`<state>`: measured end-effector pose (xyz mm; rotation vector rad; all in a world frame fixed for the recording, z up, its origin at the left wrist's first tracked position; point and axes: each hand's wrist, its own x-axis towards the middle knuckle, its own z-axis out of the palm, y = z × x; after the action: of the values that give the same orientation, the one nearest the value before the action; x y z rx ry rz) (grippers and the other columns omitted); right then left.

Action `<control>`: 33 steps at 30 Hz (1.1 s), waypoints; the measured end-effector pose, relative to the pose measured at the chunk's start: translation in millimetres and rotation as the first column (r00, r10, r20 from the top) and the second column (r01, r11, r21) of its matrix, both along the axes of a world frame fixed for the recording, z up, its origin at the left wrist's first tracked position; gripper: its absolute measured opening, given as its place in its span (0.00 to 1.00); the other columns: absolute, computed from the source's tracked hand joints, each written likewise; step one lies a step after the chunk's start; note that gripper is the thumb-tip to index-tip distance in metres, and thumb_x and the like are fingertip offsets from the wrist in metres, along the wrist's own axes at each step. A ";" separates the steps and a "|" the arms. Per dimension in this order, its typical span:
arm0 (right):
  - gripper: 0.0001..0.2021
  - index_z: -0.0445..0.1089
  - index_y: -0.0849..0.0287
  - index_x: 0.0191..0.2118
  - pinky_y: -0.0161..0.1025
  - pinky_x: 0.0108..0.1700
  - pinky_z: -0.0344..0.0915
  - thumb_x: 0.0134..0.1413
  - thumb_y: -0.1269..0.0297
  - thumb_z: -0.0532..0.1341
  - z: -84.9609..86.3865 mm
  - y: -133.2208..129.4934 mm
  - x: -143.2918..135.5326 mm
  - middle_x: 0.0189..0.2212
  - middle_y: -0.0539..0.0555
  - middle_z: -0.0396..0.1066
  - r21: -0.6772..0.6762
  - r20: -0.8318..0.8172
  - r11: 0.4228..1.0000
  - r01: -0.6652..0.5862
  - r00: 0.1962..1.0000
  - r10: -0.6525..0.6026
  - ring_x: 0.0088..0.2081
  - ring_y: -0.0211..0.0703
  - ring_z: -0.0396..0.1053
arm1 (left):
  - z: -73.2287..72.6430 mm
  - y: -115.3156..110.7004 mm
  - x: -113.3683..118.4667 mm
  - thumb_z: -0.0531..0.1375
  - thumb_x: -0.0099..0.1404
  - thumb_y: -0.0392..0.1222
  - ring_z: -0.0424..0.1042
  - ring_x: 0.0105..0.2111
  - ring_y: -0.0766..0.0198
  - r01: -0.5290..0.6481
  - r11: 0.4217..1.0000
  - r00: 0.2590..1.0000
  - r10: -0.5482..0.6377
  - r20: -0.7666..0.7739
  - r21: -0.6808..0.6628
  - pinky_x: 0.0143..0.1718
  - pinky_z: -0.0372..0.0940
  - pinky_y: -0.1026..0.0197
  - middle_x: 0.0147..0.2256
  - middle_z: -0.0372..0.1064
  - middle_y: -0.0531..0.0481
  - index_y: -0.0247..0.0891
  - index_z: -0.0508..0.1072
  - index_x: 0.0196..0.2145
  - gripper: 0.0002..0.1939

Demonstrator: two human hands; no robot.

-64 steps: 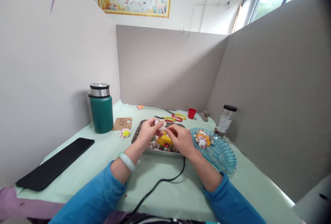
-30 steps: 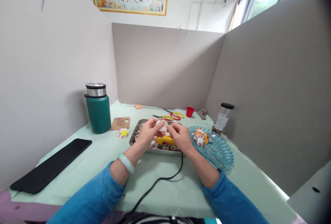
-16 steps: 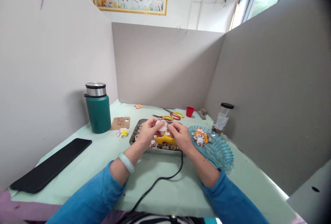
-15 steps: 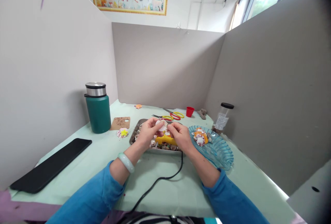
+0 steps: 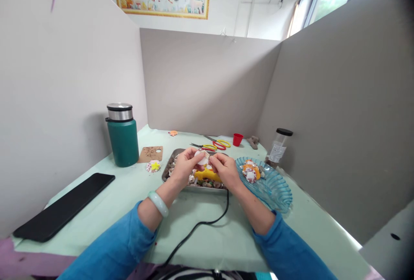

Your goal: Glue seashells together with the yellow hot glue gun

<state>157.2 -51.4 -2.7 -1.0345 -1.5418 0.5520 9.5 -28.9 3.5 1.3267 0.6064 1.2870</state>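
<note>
Pinching a white piece [image 5: 202, 158] between thumb and fingers, our left hand [image 5: 183, 167] holds it above the metal tray [image 5: 166, 172], where a yellow object [image 5: 207, 174] lies among small shell-like bits [image 5: 191, 179]. Our right hand [image 5: 226, 170] has thumb and fingertips together at the white piece's edge; we cannot tell what, if anything, they grip. To our right, a blue plate [image 5: 282, 194] sits on the surface [image 5: 246, 241].

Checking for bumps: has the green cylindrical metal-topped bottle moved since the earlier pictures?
No, the bottle stands in the same spot beside the grey left partition.
</note>
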 end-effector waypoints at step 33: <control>0.14 0.60 0.58 0.23 0.33 0.25 0.51 0.56 0.57 0.56 7.3 -2.0 8.1 0.17 0.45 0.58 0.110 0.294 0.992 0.058 0.952 -0.088 0.21 0.34 0.54 | 1.6 9.0 -4.0 0.64 0.54 0.50 0.60 0.16 0.72 -0.090 0.992 0.965 0.109 -0.237 0.089 0.18 0.56 0.68 0.22 0.67 0.53 0.33 0.74 0.34 0.16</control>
<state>165.2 -53.5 4.6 -1.1305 -1.7678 0.2708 5.5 -19.9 5.1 1.5479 0.8081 1.2490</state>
